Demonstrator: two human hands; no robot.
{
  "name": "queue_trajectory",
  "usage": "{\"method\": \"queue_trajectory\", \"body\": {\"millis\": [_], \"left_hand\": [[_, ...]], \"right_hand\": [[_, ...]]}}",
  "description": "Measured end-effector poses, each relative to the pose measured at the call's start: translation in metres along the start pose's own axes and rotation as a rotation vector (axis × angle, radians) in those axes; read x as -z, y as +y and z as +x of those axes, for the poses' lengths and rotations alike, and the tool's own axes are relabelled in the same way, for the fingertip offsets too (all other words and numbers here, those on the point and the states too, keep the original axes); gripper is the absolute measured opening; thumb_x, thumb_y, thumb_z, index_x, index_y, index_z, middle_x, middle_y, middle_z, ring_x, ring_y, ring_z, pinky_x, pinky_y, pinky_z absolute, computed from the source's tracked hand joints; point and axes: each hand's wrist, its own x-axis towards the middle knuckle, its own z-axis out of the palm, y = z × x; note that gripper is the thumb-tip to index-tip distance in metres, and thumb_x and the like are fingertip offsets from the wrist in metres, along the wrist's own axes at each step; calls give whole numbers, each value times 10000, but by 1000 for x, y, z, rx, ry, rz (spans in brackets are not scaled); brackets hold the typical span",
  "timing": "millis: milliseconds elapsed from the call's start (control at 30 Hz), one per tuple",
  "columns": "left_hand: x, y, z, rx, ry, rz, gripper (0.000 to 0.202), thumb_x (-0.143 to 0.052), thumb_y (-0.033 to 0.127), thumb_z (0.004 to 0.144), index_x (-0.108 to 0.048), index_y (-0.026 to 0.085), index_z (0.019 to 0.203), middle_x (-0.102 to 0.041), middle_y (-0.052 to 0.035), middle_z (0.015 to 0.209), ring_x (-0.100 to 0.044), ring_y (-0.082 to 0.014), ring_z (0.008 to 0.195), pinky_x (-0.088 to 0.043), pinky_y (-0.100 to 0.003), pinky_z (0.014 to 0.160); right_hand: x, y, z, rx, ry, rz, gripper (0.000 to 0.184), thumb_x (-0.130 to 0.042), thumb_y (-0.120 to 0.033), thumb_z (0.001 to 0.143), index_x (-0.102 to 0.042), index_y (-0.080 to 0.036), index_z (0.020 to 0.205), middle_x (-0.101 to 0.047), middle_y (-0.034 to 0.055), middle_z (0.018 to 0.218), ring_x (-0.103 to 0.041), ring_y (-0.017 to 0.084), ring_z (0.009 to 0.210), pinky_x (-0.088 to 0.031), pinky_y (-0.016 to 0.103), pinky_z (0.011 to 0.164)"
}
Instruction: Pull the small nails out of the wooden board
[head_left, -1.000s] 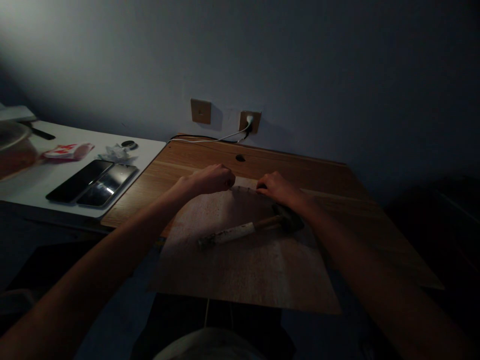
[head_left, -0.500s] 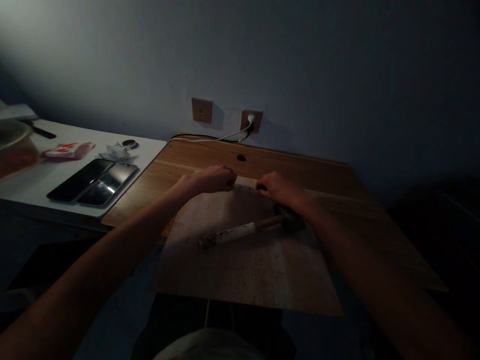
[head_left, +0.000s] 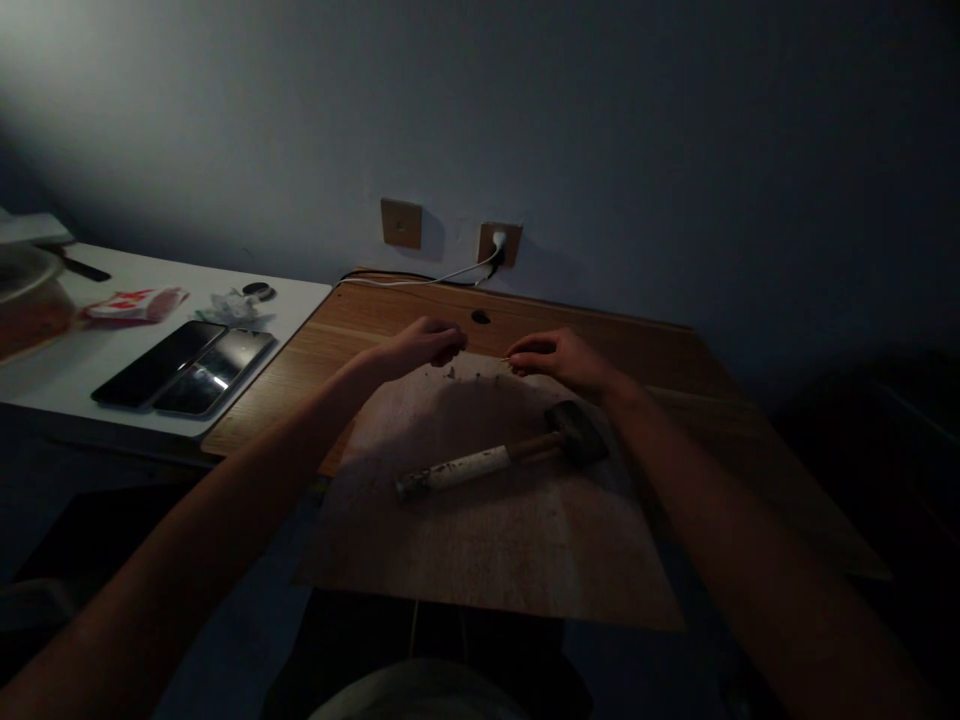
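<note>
A thin wooden board (head_left: pixel 487 520) lies on a wooden desk (head_left: pixel 660 350) and hangs over its near edge. On the board rests a hammer (head_left: pixel 495 460) with a pale handle and a dark head. My left hand (head_left: pixel 420 347) hovers over the board's far edge, fingers curled shut, with what it holds hidden. My right hand (head_left: pixel 555 358) is beside it, pinching something thin and small, perhaps a nail. A few small dark bits (head_left: pixel 452 373) lie on the board between the two hands.
Left of the desk stands a white table (head_left: pixel 75 360) with two dark phones (head_left: pixel 184 365), a red and white packet (head_left: pixel 135 301) and a crumpled wrapper. On the wall are two sockets, one with a white plug and cable (head_left: pixel 420 279). The room is dim.
Both hands have lifted from the board's far edge and moved slightly back toward the wall. The hammer's head, partly covered by my right wrist before, now shows fully.
</note>
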Motion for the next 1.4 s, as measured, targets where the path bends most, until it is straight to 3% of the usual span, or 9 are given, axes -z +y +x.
{"method": "queue_trajectory", "body": {"millis": [167,367,533,633,800,1067,1133,1233,1400], "left_hand": [[-3,-9,-7,239,-21,-619,136,-465,197,863,-522,187,740,-619,-50,762,-528,-105,635,-494,-255,633],[-18,3,-5,333,-68,-715,188,-454,253,893,-505,195,722,-594,-51,750,-493,-106,594,-470,-240,553],[-26,4,-4,257,-67,-493,210,-519,327,889,-517,194,726,-489,7,658,-396,-86,526,-344,-218,478],[-27,1,-5,123,-28,-140,169,-595,325,863,-624,178,783,-499,25,631,-430,-90,535,-337,-235,513],[-30,5,-7,-64,17,568,214,-714,241,797,-754,198,1003,-692,-15,804,-630,-155,731,-431,-248,648],[-44,14,-11,-190,0,855,151,-584,210,910,-712,154,967,-732,-137,1013,-698,-260,917,-492,-324,761],[-44,13,-8,-163,64,747,128,-551,199,915,-667,149,899,-712,-129,937,-682,-240,863,-483,-320,737],[-43,12,-3,39,157,193,206,-471,232,941,-549,185,756,-577,-42,686,-594,-168,668,-437,-265,603],[-47,11,-8,309,31,-755,263,-360,243,939,-410,213,683,-321,51,542,-350,-93,438,-311,-189,422]], "right_hand": [[0,4,-3,-53,140,388,152,-620,-360,803,-571,-219,776,-650,29,758,-627,137,719,-541,234,665],[-16,-6,-1,-87,140,409,347,-503,-504,861,-359,-260,659,-373,-43,580,-342,105,465,-290,204,358],[-31,-3,0,-107,157,180,434,-513,-562,915,-310,-270,666,-321,-79,547,-264,97,418,-273,215,368],[-35,4,3,-109,191,-81,354,-567,-483,926,-443,-249,693,-426,-56,542,-421,123,469,-377,234,469],[-41,11,7,-76,176,-546,196,-710,-336,869,-619,-205,754,-719,103,843,-682,257,923,-486,320,805],[-42,1,-1,33,26,-867,102,-635,-217,925,-704,-170,985,-761,172,986,-718,300,959,-475,331,800],[-40,-3,-3,71,30,-879,130,-619,-218,935,-690,-169,1033,-758,173,980,-720,295,934,-463,321,775],[-39,-9,-4,116,79,-841,157,-554,-256,980,-659,-163,1050,-754,138,925,-714,252,867,-443,289,729],[-46,-29,0,208,217,-715,244,-391,-279,1033,-604,-161,1023,-718,71,884,-668,183,790,-418,254,709]]}}
